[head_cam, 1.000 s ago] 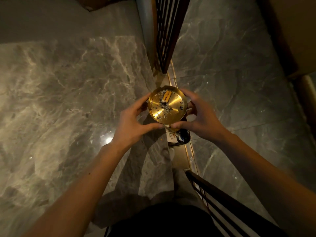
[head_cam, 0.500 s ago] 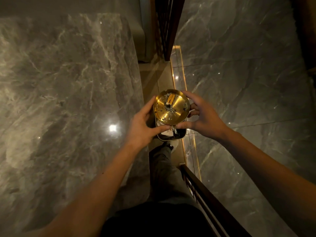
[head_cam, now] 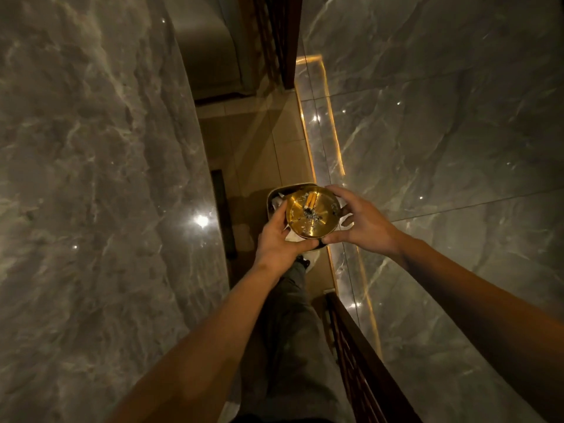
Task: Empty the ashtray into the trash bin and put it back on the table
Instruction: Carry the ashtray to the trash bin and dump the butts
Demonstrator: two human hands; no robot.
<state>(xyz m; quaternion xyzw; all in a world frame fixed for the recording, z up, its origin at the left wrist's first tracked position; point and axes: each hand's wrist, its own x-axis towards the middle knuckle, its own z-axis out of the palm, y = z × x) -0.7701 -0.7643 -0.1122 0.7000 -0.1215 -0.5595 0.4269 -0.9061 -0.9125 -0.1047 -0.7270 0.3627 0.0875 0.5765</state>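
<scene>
A round golden ashtray (head_cam: 317, 222) holds two cigarette butts and grey ash, and it is level. My left hand (head_cam: 279, 239) grips its near-left rim and my right hand (head_cam: 361, 222) grips its right rim. Directly beneath it on the floor stands a small trash bin (head_cam: 276, 193) with a pale rim; white paper shows inside. The ashtray covers most of the bin's opening.
A grey marble tabletop (head_cam: 91, 178) fills the left side. A marble surface (head_cam: 442, 148) with a glowing gold edge strip lies on the right. Dark wooden chair backs stand at top centre (head_cam: 283, 35) and bottom right (head_cam: 360, 355). My leg (head_cam: 290, 331) stands in the narrow tiled gap.
Both hands carried the ashtray forward and down along the gap between the marble surfaces. It now hangs squarely over the bin, which shows more of its rim.
</scene>
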